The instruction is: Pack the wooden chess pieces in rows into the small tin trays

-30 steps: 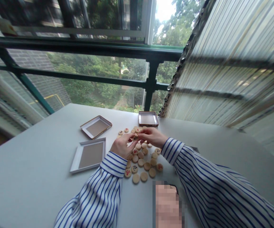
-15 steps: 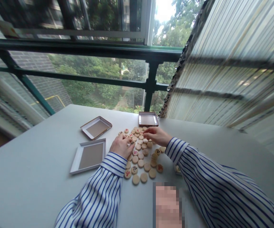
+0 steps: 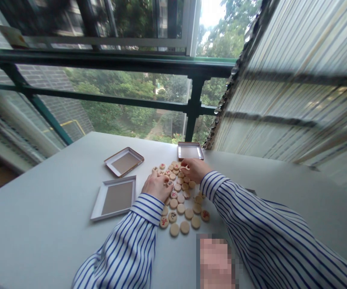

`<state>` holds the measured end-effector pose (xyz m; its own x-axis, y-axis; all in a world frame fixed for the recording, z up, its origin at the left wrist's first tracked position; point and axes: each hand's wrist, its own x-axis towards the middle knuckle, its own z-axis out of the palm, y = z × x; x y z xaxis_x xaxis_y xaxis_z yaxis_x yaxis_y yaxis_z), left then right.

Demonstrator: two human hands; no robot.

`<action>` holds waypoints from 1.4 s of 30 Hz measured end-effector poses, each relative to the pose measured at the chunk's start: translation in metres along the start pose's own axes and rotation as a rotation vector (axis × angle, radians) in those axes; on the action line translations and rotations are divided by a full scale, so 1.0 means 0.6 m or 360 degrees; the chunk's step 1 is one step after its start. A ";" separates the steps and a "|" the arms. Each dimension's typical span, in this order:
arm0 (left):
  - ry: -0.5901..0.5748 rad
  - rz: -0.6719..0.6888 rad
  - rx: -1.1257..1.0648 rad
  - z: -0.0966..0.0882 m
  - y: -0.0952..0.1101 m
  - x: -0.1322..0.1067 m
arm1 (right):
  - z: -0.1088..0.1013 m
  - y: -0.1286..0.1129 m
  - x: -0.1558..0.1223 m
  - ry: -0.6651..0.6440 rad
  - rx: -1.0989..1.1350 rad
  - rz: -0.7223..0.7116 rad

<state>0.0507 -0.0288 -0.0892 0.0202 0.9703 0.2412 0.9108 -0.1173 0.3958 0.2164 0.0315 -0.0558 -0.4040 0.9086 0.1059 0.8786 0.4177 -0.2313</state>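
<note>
Several round wooden game discs, some with red or black marks, lie scattered on a white table. My left hand rests palm down on the left side of the pile, its fingers curled over a few discs. My right hand sits at the far end of the pile, just in front of a small brown-rimmed tray, with its fingertips pinched on a disc. Both arms wear blue-and-white striped sleeves.
Two more shallow trays lie to the left: a white-rimmed one near my left wrist and a brown-rimmed one behind it. A green window railing runs behind the table and a striped curtain hangs at the right.
My hands, which met over the middle of the pile, have parted. The right hand moved toward the far small tray; the left settled flat on the discs.
</note>
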 end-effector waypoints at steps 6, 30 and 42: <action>0.0021 -0.0013 0.0016 0.002 0.000 0.000 | 0.007 -0.015 0.016 -0.0067 -0.0165 -0.0060; 0.0248 -0.0089 -0.0106 -0.005 -0.008 0.002 | 0.011 -0.029 0.032 -0.0114 -0.0332 -0.0090; 0.0244 -0.0138 -0.0158 -0.017 -0.006 0.002 | 0.015 -0.031 0.034 -0.0101 -0.0444 -0.0222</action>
<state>0.0435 -0.0296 -0.0813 -0.1266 0.9350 0.3314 0.8610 -0.0623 0.5048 0.1897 0.0420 -0.0582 -0.5330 0.8443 0.0555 0.8459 0.5304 0.0562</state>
